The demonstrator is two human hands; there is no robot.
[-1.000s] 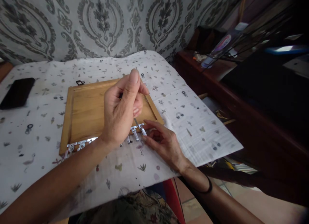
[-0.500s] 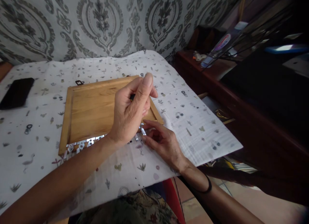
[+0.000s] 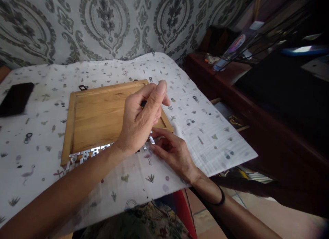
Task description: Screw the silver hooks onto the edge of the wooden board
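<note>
My left hand is closed round a thin tool with a dark handle, held upright over the near right corner of a wooden board. The tool's tip is hidden behind that hand. A row of small metal brackets runs along the board's near edge. My right hand lies on the patterned cloth, its thumb and forefinger pinching the rightmost bracket just under my left hand.
A black phone lies on the cloth at the far left. A dark wooden cabinet with clutter stands to the right of the table. Patterned wallpaper backs the table.
My left hand moved right along the board's edge with the tool; its metal shaft, seen earlier, is now hidden. My right hand stayed at the brackets.
</note>
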